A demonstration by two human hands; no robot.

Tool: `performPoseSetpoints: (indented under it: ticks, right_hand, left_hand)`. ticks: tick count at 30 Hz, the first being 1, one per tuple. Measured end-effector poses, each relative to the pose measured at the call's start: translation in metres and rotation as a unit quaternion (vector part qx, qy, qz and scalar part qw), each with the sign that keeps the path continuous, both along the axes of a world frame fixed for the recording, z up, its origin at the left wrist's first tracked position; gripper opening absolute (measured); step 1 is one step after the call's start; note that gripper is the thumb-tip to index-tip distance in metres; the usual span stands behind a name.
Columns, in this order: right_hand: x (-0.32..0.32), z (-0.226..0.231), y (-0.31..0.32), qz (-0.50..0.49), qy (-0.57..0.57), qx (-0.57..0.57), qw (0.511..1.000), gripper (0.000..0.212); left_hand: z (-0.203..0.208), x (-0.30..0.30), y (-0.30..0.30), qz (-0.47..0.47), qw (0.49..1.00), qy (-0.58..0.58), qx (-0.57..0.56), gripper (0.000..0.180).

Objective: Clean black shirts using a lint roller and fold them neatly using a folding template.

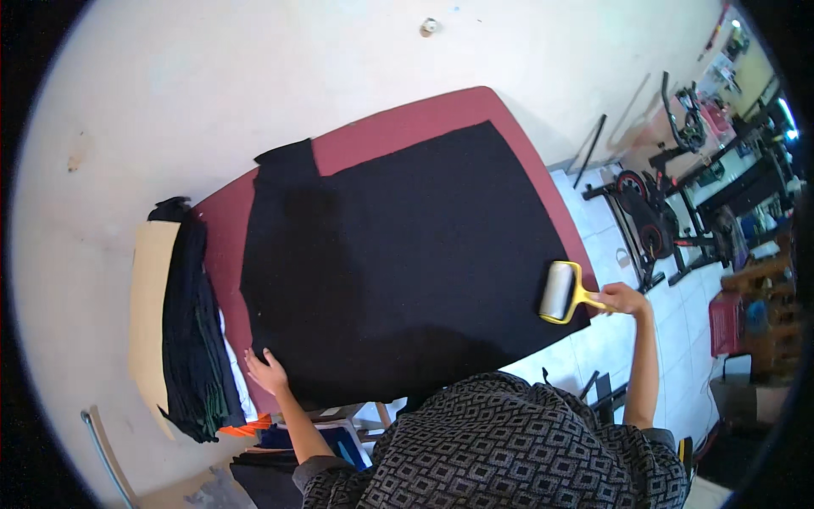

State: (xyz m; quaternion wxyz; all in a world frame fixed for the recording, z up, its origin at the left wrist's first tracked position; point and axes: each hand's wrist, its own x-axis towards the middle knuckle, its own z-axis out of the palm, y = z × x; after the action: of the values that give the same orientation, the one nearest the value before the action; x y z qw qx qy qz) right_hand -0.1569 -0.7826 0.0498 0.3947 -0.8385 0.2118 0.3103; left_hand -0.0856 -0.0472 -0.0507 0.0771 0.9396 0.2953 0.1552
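Note:
Black fabric [415,237] lies spread over a dark red table [398,114], and its upper left corner reaches past the table's far edge. In my right hand [621,299] is the yellow handle of a lint roller [557,291], its pale cylinder resting at the fabric's right edge. My left hand [268,371] lies with fingers spread on the lower left edge of the fabric. Shadows fall across the cloth.
Left of the table stands a stack of folded dark clothes [193,331] beside a tan board [151,314]. An exercise bike [653,212] stands on the tiled floor to the right. A pale wall [254,68] runs behind the table.

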Motion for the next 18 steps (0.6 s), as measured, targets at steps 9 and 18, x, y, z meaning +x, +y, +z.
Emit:
performPoseSetpoints:
  ticks: [9,18]
  right_hand:
    - [0.247,-0.022,0.293,0.174,-0.061,0.086,0.979,0.073]
    - [0.321,-0.03,0.498,0.152,-0.094,0.08,0.981,0.085]
  left_hand:
    - [0.001,-0.007,0.003,0.025,0.999,-0.016,-0.018,0.056]
    - [0.017,-0.008,-0.005,0.013,0.997,-0.04,-0.062,0.051]
